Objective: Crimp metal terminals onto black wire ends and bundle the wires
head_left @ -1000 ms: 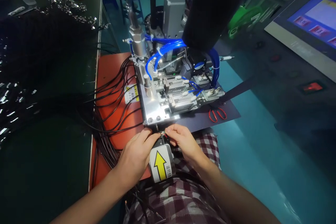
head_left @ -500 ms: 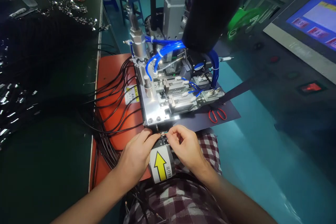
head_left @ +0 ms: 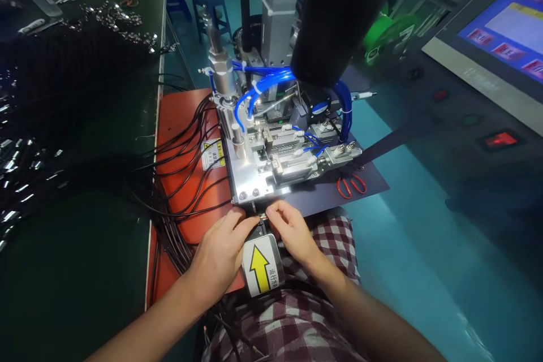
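Note:
Both hands meet just in front of the machine's metal plate, above a black guide. My left hand (head_left: 218,246) is closed, thumb and finger pinching a small, bright cable end (head_left: 263,217). From the other side, my right hand (head_left: 292,232) pinches at the same cable end with closed fingertips. Details of that piece are too small to make out. Right below the fingers sits a white label with a yellow arrow (head_left: 260,268), on a curved cover. The machine (head_left: 292,153), with blue air tubes (head_left: 275,76), stands directly beyond my hands.
Black cables (head_left: 172,240) run over the orange board (head_left: 180,124) on the left. Red-handled scissors (head_left: 351,186) lie on the dark plate at right. A bundle of cables with shiny ends (head_left: 114,17) covers the left table. A control screen (head_left: 509,34) stands at right.
My right hand has shifted slightly left, its fingertips closer to my left hand. The left hand keeps its pinch in nearly the same place. The view has tilted a little.

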Demonstrator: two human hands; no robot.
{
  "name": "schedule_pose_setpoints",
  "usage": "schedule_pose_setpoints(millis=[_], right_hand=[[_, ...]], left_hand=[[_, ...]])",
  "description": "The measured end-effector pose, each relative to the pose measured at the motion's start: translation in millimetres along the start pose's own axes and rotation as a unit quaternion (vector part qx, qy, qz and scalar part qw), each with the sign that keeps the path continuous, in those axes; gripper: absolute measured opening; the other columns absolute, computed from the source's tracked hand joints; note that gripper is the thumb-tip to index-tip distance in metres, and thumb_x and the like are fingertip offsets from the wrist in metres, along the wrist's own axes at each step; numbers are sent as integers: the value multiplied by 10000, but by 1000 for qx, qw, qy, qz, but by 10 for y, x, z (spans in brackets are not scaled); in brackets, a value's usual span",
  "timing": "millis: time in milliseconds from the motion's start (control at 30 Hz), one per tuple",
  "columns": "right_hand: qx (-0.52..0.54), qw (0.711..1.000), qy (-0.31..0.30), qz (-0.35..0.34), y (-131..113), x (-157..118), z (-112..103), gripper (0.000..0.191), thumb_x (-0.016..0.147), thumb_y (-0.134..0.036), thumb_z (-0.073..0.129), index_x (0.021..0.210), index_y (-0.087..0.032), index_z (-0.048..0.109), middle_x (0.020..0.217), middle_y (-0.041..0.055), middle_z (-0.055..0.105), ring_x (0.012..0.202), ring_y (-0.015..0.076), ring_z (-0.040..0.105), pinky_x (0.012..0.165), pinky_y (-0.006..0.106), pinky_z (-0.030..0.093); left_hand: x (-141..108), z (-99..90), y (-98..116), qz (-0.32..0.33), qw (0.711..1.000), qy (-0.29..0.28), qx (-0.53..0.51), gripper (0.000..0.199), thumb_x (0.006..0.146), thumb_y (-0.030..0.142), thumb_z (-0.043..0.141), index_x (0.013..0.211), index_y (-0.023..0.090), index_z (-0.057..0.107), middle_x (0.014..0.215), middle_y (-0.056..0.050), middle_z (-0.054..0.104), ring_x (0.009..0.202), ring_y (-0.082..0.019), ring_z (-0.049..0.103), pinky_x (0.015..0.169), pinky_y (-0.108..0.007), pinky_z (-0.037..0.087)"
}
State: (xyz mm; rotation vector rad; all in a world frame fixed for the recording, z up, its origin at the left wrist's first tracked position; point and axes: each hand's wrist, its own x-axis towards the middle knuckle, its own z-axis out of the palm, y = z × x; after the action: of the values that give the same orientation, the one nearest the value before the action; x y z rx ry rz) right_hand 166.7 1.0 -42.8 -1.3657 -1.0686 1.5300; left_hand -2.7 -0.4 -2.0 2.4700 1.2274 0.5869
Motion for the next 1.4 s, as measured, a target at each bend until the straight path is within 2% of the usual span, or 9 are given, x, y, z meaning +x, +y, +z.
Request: schedule_pose_setpoints(millis=[200,367,567,667,800,967,1167,1300,1400], right_hand=[[81,997,-4,-17,12,0,59,274,844,-411,536,696,-202,441,546,-81,329,472,79,276,452,229,231],[61,998,10,-21,-8,-7,50,290,828,-417,560,681,-195,445,566,-73,346,484,78,290,460,235,224],[121,992,-15,38,44,24,33,321,799,-458,587,691,-188,452,515,-87,343,457,65,258,447,234,182],[127,991,-25,36,38,28,26,330,803,-460,587,689,-187,441,520,-89,347,452,58,257,449,235,177],[139,989,-33,27,30,36,27,332,807,-461,586,693,-187,436,539,-86,373,450,54,277,453,235,191],[126,991,-37,21,25,40,32,328,823,-456,569,692,-189,432,525,-88,371,449,57,287,447,232,205],[104,994,-13,12,34,18,61,312,839,-437,557,698,-188,432,548,-85,345,469,60,282,446,228,212],[106,994,-3,9,56,10,73,308,839,-439,552,699,-187,444,543,-84,342,469,63,279,448,230,212],[116,993,-19,10,67,11,70,303,836,-441,550,703,-188,449,528,-84,362,460,65,288,453,232,219]], left_hand=[[16,-21,5,3,1000,2,-23,314,855,46,400,1069,86,626,907,-111,574,816,-191,592,687,-287,532],[15,-20,-1,5,999,-3,-36,321,850,27,406,1087,95,611,929,-101,561,844,-175,571,709,-260,513],[-43,-46,103,-23,988,-47,148,373,839,64,429,1168,162,577,936,-107,540,826,-256,496,678,-413,480],[-74,-32,140,-47,991,-92,90,413,822,31,412,1214,107,517,997,-122,522,855,-242,482,712,-394,489],[-97,26,114,-60,995,-80,22,377,844,44,387,1197,108,503,1060,-122,514,903,-236,477,763,-389,492],[-97,35,59,-55,997,-61,-3,382,864,49,373,1209,157,496,1040,-99,528,907,-223,490,757,-369,503],[-95,73,71,-74,990,-119,26,416,869,79,379,1270,166,447,1102,-111,535,898,-242,501,750,-415,514],[-63,114,100,-76,990,-100,58,403,864,66,376,1244,147,483,1064,-125,554,900,-256,521,770,-453,517],[-98,74,108,-82,994,-76,15,377,874,77,361,1212,151,513,1068,-118,548,948,-233,540,799,-393,529]])
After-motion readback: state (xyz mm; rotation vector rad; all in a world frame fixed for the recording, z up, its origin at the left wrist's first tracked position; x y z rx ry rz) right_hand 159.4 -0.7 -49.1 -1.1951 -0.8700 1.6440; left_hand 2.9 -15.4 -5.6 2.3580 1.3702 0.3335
